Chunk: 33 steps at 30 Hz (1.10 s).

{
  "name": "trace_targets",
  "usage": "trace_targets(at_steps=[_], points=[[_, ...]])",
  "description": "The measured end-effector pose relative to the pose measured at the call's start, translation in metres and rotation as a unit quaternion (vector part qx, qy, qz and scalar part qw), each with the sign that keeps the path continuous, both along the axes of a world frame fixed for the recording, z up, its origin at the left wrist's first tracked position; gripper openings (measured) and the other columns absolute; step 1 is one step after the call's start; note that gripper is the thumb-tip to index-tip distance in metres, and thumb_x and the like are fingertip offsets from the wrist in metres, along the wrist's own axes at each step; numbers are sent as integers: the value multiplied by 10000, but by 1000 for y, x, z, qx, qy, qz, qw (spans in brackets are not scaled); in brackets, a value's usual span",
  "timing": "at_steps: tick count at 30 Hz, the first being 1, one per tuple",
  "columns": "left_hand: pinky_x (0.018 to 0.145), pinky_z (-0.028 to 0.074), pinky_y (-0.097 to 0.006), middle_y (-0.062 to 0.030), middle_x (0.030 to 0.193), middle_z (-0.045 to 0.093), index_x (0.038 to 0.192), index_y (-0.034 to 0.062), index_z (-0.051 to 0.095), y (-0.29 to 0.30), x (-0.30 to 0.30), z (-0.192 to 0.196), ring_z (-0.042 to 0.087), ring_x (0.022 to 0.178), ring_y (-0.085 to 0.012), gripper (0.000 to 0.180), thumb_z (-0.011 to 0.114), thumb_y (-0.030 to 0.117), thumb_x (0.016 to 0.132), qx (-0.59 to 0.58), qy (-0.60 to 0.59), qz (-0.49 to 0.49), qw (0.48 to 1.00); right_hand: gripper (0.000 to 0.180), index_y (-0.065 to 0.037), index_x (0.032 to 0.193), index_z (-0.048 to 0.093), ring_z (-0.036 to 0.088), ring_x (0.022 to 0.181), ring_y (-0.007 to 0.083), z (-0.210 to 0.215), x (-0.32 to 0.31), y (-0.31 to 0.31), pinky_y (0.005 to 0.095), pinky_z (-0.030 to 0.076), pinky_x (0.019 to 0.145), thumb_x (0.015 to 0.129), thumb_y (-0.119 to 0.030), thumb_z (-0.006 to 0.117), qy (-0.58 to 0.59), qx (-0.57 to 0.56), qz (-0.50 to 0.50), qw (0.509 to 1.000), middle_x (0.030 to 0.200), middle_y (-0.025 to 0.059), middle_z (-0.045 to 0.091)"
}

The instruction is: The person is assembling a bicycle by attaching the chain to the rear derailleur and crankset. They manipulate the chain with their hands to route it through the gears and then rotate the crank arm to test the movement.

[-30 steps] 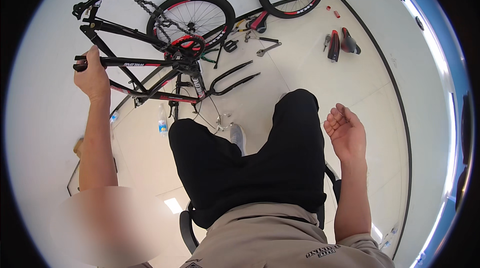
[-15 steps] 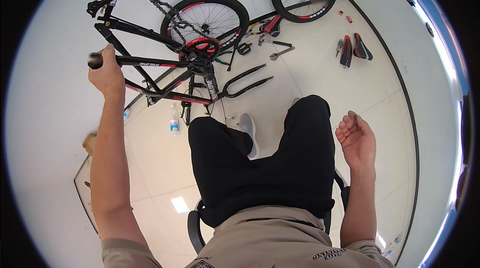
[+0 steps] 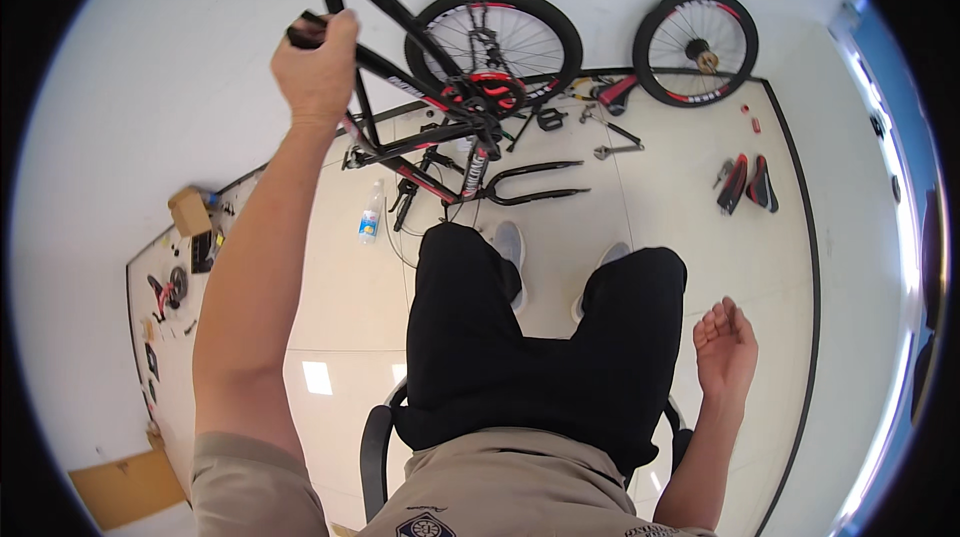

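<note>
While the person sat in a chair (image 3: 375, 457), the left hand (image 3: 318, 67) was raised high with its fingers clamped round a black grip at the end of a black-and-red bicycle frame (image 3: 420, 97). That frame stood tilted in front of the person's knees, with one spoked wheel (image 3: 495, 42) mounted in it and a chain hanging down over that wheel. The right hand (image 3: 725, 349) hung free beside the right thigh, well apart from the frame, palm up, fingers loosely curled and apart, holding nothing.

Judging from this, the frame appeared to be steadied by that one raised hand alone. If the grip slipped, the frame could tip toward the person's legs or drop onto the loose fork (image 3: 530, 182) lying just below it. The hanging chain could also swing and catch on the spokes.

Counted around the frame: two wheels, one in the frame and one loose wheel (image 3: 697, 47) leaning at the wall to its right; two saddles (image 3: 745, 182) lying side by side farther right; one fork; one plastic bottle (image 3: 370, 217) standing just left of the frame's lower end; one wrench (image 3: 615, 150) on the floor between the frame and the saddles; one cardboard box (image 3: 188, 211) well to the left. Smaller parts near the loose wheel were too small to count.
</note>
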<state>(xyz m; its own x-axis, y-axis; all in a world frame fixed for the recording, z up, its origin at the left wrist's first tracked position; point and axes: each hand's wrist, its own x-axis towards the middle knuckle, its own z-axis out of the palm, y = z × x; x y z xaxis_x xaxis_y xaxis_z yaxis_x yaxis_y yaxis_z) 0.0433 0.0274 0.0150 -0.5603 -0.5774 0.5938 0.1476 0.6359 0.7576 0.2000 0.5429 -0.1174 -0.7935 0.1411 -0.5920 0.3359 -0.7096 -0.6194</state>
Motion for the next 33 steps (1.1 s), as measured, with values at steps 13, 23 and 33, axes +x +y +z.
trace_targets(at_steps=[13,23,33], points=[[629,446,-245,17,685,595,789,2,662,11,10,8,508,648,-78,312,754,300,780,-7,-62,14,998,221,-9,1115,585,635,858,180,-20,-3,3,324,550,782,1008,-176,487,-27,53,11,998,957,66,647],[639,456,-261,-13,695,613,779,-8,671,-1,2,-1,524,657,-97,342,774,318,766,5,0,6,1000,243,14,1147,555,615,836,197,-15,-4,-1,343,535,777,1009,-170,478,-39,72,-20,996,937,91,634],[604,428,-246,-3,713,566,868,-15,649,5,4,4,495,641,-83,324,753,287,819,47,-12,-20,999,241,18,1140,545,621,811,190,-7,-5,-3,342,544,756,1013,-169,462,-44,70,-30,996,919,89,639]])
